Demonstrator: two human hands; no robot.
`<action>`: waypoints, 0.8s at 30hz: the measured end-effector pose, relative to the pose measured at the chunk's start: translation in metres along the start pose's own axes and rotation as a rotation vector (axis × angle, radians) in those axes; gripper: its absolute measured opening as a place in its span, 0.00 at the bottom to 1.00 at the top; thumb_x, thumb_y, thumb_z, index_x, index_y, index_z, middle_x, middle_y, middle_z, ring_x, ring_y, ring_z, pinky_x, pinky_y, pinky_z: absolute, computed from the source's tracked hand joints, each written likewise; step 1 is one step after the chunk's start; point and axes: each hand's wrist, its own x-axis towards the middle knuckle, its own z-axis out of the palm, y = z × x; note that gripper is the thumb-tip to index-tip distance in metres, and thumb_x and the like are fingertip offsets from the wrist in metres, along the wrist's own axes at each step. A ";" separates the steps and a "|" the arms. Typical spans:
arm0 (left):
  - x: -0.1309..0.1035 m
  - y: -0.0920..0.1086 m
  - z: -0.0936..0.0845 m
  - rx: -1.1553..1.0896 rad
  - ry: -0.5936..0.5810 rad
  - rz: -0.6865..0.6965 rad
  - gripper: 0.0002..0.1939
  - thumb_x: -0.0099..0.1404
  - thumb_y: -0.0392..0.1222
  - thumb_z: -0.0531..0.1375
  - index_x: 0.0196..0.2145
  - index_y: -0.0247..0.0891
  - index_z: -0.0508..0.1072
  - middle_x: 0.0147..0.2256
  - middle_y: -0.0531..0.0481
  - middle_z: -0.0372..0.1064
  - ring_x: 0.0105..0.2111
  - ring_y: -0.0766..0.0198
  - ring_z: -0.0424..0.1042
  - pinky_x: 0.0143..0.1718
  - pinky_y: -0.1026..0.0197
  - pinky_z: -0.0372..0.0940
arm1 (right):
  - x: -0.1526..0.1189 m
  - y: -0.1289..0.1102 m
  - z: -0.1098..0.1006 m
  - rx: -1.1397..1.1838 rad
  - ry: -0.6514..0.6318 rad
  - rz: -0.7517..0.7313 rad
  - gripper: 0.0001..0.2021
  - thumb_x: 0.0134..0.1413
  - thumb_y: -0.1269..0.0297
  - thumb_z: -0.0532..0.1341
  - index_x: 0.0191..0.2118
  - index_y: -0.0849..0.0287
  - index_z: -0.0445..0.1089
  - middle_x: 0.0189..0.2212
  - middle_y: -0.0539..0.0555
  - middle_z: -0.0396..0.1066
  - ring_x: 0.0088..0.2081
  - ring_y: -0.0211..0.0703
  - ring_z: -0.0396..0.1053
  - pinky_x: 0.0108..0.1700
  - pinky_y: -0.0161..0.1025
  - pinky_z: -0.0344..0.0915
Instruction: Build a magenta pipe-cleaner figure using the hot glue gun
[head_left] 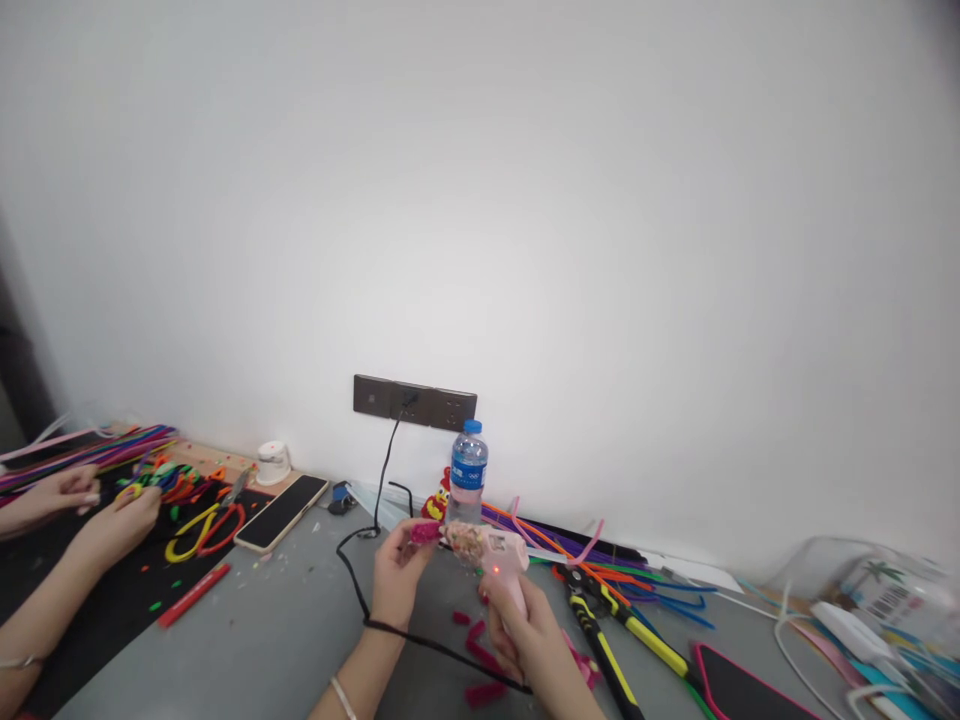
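In my right hand (525, 635) is a pink hot glue gun (507, 556), gripped by its handle, with a small red light lit on its side. My left hand (401, 570) pinches a magenta fuzzy piece (425, 533) close to the gun's nozzle; whether the two touch I cannot tell. Glue residue covers the nozzle end. A black cord (427, 642) crosses over my left wrist. Below my hands lie several magenta pieces (486, 692) on the grey table (292, 640).
Behind my hands stands a water bottle (468, 470). Yellow-black pliers (600, 630) and a pink-edged phone (742, 690) lie right, pipe cleaners (645, 580) behind. Leftward are another phone (283, 513), scissors (206, 528), a red marker (195, 596) and a co-worker's hands (112, 530).
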 end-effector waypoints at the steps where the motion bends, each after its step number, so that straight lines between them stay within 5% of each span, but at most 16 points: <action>1: 0.000 -0.001 0.000 0.005 0.002 0.002 0.11 0.49 0.42 0.68 0.31 0.35 0.78 0.31 0.45 0.79 0.34 0.55 0.76 0.39 0.58 0.70 | -0.001 0.000 0.000 -0.015 0.012 -0.006 0.27 0.40 0.34 0.62 0.26 0.56 0.58 0.08 0.37 0.49 0.09 0.26 0.40 0.10 0.27 0.41; 10: 0.001 -0.002 0.000 0.022 0.005 -0.002 0.08 0.49 0.43 0.69 0.29 0.40 0.80 0.30 0.47 0.80 0.34 0.51 0.76 0.38 0.56 0.71 | -0.003 -0.007 -0.004 -0.191 0.065 -0.070 0.26 0.43 0.39 0.63 0.34 0.60 0.67 0.11 0.39 0.51 0.12 0.32 0.49 0.13 0.31 0.47; 24: 0.000 -0.003 0.000 -0.027 0.016 -0.090 0.12 0.46 0.45 0.71 0.30 0.39 0.79 0.31 0.48 0.80 0.35 0.51 0.76 0.38 0.57 0.70 | -0.007 -0.021 -0.005 0.062 0.003 -0.092 0.26 0.42 0.36 0.63 0.29 0.57 0.63 0.10 0.39 0.51 0.10 0.27 0.44 0.12 0.29 0.43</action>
